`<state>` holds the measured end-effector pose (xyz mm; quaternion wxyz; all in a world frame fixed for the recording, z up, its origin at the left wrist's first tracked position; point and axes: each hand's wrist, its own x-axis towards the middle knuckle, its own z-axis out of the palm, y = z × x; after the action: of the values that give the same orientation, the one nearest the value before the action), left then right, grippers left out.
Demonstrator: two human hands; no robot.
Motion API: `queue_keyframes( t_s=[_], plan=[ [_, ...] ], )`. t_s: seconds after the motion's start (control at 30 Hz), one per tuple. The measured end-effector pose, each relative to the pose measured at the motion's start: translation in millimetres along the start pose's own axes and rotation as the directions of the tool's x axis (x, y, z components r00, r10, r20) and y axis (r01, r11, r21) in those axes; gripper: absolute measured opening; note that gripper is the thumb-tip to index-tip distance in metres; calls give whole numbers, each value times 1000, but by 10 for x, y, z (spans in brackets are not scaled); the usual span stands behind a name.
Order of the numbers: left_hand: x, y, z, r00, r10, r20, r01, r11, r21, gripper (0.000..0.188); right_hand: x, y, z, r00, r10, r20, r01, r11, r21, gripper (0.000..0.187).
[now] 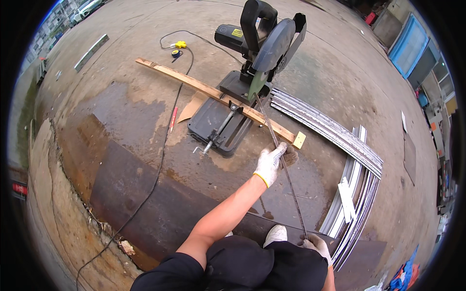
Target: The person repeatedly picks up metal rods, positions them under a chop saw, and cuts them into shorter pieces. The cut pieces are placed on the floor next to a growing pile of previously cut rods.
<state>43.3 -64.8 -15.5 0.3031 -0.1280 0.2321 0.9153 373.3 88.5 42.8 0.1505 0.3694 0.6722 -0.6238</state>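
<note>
Gripping long thin rod point(293, 195) with left hand point(270, 164), gloved, closed round it partway along, just near of plank's point(194, 83) right end. Holding same rod by its near end with right hand point(318, 246), also gloved, low by the right leg; closed on it, fingers partly hidden. Running slantwise from right hand up past left hand, then over plank to the green blade guard point(257, 83) of saw point(272, 53); can't tell if touching there. Lying across saw base point(201, 119), from far left to near right: plank, just far of clamp point(219, 130). Just beside plank's right end: yellow block point(299, 140). To right of saw: long strips point(330, 130), with more strips point(359, 213) nearer, beyond right hand. Far left, close together on ground: yellow plug point(179, 44), tape measure point(176, 53). Left of saw base: cardboard point(192, 107) partly under plank, red pencil point(173, 119), black cable point(156, 182) snaking toward near left. Spread over near ground, left of left forearm: dark sheet point(138, 194). Bunched at near right: blue cloth point(403, 274).
</note>
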Motion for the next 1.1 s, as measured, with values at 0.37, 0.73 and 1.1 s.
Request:
queue_keyframes(
  t_s=[0.37,0.73,1.1],
  plan=[
    [-75,238,136,985,-138,106,145,988,-60,15,-19,-80,46,906,-323,-272,113,806,-580,30],
    [59,108,47,999,14,41,-8,990,-140,15,35,-72,8,973,-175,-149,71,846,-529,27],
    [91,155,194,962,-160,220,196,969,-153,40,5,-298,142,760,-542,-359,259,759,-598,37]
  ],
)
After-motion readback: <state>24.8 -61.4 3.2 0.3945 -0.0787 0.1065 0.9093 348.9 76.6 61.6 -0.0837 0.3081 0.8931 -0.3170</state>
